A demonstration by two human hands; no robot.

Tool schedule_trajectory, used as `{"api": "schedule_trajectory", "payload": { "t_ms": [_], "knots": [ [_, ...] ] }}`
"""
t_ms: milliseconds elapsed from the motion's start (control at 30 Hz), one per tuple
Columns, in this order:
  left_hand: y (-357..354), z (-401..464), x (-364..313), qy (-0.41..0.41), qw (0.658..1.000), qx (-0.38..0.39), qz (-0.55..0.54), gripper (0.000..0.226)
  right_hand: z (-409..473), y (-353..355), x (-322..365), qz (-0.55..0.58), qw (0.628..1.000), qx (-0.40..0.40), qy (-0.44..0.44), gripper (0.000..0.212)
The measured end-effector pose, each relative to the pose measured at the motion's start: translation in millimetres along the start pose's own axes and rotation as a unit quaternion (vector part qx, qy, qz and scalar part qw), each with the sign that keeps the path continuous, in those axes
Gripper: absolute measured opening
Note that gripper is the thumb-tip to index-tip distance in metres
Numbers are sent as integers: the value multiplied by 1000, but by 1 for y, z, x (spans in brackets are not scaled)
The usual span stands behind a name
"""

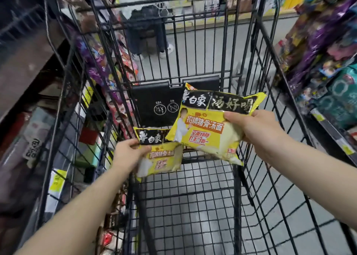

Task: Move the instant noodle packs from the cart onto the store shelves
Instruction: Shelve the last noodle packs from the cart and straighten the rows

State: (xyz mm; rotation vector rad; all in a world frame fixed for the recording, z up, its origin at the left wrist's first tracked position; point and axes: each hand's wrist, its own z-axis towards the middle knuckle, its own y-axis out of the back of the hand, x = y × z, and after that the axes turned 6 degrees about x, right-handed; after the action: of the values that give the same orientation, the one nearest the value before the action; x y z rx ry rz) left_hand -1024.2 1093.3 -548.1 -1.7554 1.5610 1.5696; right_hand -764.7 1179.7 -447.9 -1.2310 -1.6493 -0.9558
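Noodle packs, one pinched at its edge in the left hand [129, 152] and one [209, 123] in the right hand [257, 128], hang above the cart [193, 193] floor, look light, crinkly and crushable, best held by the sealed edges.

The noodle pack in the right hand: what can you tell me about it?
The noodle pack is a yellow, glossy plastic pouch with a black band of Chinese lettering on top, red and orange labels, and a printed figure in white. It looks sealed and puffy. The right hand grips its right edge, holding it tilted above the cart, overlapping a second pack.
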Motion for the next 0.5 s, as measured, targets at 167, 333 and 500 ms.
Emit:
{"api": "schedule_trajectory", "payload": {
  "t_ms": [167,333,500],
  "knots": [
    [22,-36,-58,-29,997,0,-73,31,-29,11,35,-17,1000,8,8,26],
    [53,-70,-125,-35,992,45,-112,26,-70,35,100,-37,999,17,29,20],
    [85,-114,-211,-71,987,86,-116,53,-120,77,189,-28,996,30,74,19]
  ]
}}
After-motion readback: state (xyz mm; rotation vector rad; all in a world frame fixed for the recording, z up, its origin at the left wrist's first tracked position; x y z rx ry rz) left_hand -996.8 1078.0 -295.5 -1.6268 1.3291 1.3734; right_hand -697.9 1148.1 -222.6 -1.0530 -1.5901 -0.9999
